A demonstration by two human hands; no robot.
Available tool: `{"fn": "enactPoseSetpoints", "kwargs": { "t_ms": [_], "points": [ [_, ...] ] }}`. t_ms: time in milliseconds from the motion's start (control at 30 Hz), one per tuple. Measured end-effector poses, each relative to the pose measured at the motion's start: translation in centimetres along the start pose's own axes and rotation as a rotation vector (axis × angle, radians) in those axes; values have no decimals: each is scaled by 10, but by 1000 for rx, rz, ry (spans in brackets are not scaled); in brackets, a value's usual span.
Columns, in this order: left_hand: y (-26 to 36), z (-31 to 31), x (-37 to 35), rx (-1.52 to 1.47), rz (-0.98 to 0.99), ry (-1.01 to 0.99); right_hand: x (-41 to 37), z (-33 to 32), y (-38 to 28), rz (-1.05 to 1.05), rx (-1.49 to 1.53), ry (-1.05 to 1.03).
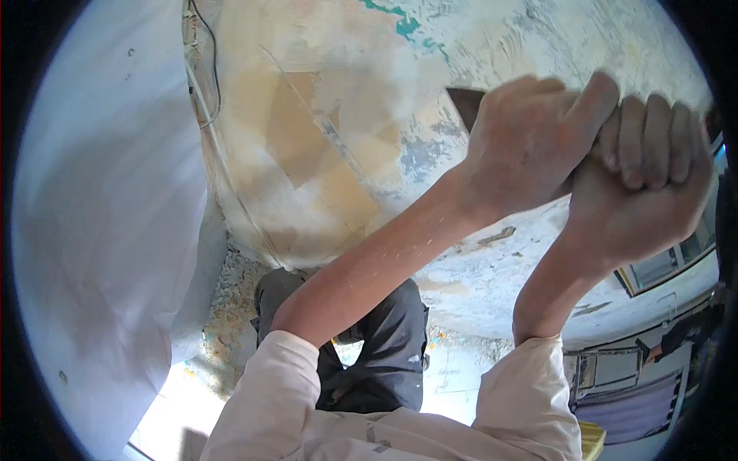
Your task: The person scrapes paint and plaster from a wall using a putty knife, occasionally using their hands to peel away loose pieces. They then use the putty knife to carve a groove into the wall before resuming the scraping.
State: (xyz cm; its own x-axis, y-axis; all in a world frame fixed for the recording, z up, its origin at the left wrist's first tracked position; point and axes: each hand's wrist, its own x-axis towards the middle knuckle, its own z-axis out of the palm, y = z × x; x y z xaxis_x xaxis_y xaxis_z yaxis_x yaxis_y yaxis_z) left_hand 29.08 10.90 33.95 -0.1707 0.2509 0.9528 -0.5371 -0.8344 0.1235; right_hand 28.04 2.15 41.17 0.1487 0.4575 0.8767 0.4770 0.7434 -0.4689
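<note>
Both my hands are raised together at the upper right, close in front of a worn wall (pixel 346 100). My left hand (pixel 526 142) is closed round a dark flat scraper (pixel 466 104), whose pointed corner sticks out on its left side. Right beside it, my right hand (pixel 646 177) is also closed, fingers curled over toward the palm at the other end of the scraper. Most of the scraper is hidden behind and inside the hands. Patches of old paint, bare plaster and a bit of green show on the wall.
A white sheet (pixel 108 192) hangs along the left. Beside it a thin cable (pixel 217 77) runs down the wall corner. Paint chips and debris (pixel 223 330) litter the floor by my legs. Another person's hand (pixel 653 353) and a metal frame (pixel 615 369) show at lower right.
</note>
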Motion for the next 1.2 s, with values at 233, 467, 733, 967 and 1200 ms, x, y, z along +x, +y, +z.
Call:
{"fn": "enactPoseSetpoints", "kwargs": {
  "t_ms": [233, 467, 733, 967, 1200],
  "points": [
    [9, -40, -104, 140, 280, -706, -141, -51, -12, 406, -1024, 141],
    [-15, -50, -133, 104, 723, -1038, -225, -64, 17, 1125, -570, -93],
    [-36, -48, -81, -235, 662, -997, -243, -27, 54, 972, -88, 314],
    [-64, -20, -68, -193, 713, -941, -226, -10, 85, 958, 233, 578],
    [-78, -25, -53, -288, 823, -961, -223, 29, 99, 874, 65, 636]
  ]
}}
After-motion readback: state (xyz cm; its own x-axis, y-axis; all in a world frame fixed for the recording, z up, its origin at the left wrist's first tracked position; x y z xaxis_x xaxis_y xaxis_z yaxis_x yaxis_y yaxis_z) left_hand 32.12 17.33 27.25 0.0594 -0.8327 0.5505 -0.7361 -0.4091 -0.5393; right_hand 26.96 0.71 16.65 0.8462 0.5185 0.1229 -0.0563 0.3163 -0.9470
